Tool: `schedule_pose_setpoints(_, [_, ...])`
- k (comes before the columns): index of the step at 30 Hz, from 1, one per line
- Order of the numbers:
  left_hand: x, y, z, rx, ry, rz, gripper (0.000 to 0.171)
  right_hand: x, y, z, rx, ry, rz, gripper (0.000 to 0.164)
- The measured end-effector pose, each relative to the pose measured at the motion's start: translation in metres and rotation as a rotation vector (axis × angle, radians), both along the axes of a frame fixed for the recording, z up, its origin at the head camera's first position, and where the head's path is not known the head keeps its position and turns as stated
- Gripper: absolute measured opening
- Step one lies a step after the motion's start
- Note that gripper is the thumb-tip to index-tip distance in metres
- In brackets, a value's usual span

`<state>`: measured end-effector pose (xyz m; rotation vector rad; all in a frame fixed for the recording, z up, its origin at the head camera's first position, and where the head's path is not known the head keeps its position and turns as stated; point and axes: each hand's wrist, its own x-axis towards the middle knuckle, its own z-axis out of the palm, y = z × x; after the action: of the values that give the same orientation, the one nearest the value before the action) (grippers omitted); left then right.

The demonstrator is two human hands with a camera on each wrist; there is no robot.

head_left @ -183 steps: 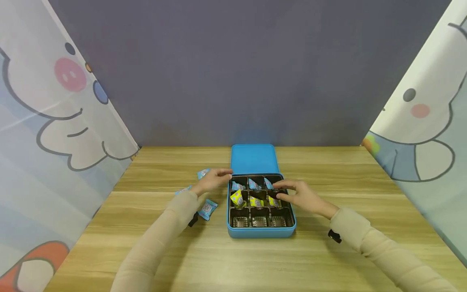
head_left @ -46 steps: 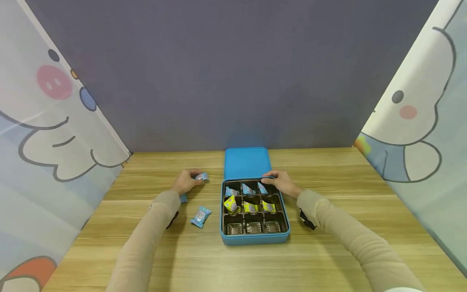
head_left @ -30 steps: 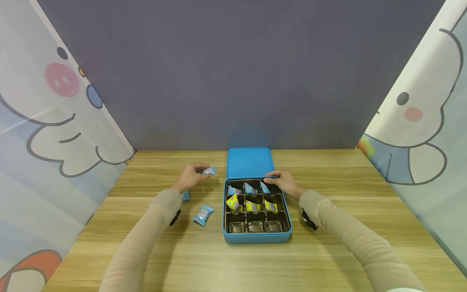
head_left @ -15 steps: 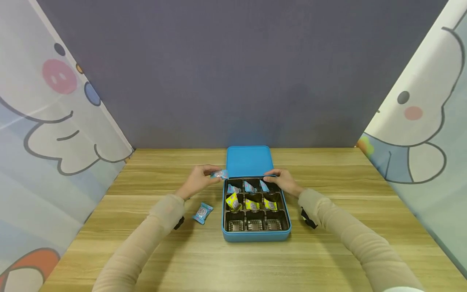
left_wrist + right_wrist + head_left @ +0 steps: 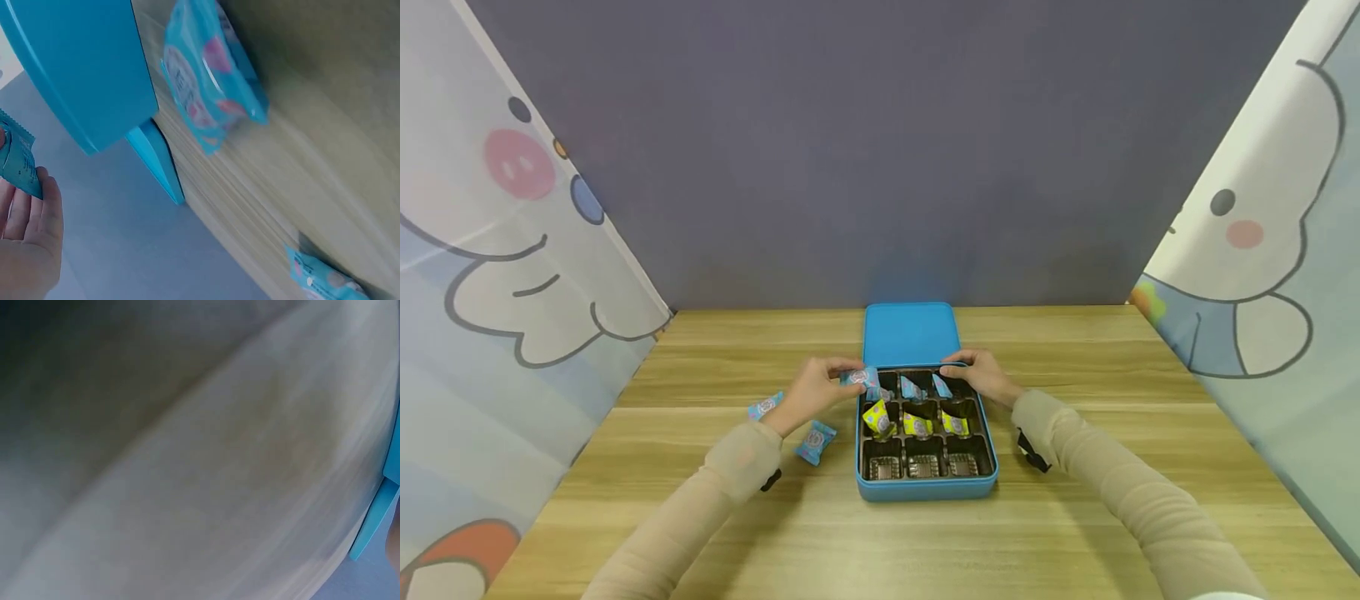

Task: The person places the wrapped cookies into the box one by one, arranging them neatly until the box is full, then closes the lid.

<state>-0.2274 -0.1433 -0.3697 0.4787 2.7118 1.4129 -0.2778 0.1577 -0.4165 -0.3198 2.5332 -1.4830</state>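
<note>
Head view: the left hand [image 5: 811,392] has its thumb and fingers clamped on a glossy, crimp-ended blue packet [image 5: 860,377], over the back-left corner of a smooth, round-cornered blue box [image 5: 925,490]. Right of those fingertips sits its moulded, shiny dark tray [image 5: 924,467]; the right hand [image 5: 988,379] pinches the rim beyond. Since half a second ago, the packet has shifted rightward, and another packet [image 5: 766,406] now shows left of the left wrist on wood-grained tabletop [image 5: 1000,542].
</note>
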Motion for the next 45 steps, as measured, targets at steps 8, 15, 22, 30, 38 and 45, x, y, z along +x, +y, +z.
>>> schedule_pose_setpoints(8, [0.015, 0.003, 0.000, 0.002, -0.004, -0.049, 0.032, 0.003, -0.003, 0.003, 0.001, -0.001, -0.013, 0.037])
schedule_pose_setpoints(15, [0.029, 0.004, -0.005, -0.016, -0.013, -0.081, 0.032, 0.003, -0.004, 0.005, -0.022, 0.002, -0.008, 0.036])
schedule_pose_setpoints(22, [0.039, 0.000, -0.012, -0.014, -0.004, -0.094, 0.030, 0.002, -0.004, 0.003, -0.024, -0.010, -0.009, 0.035])
schedule_pose_setpoints(30, [0.046, -0.002, -0.019, 0.012, 0.042, -0.126, 0.030, 0.001, -0.003, 0.002, -0.022, 0.000, -0.012, 0.032])
schedule_pose_setpoints(38, [0.055, 0.001, -0.020, 0.041, 0.035, -0.160, 0.030, 0.001, -0.003, 0.001, -0.016, -0.004, -0.024, 0.033])
schedule_pose_setpoints(45, [0.063, 0.002, -0.017, 0.024, 0.052, -0.182, 0.030, 0.000, -0.005, 0.003, -0.025, -0.013, -0.020, 0.034])
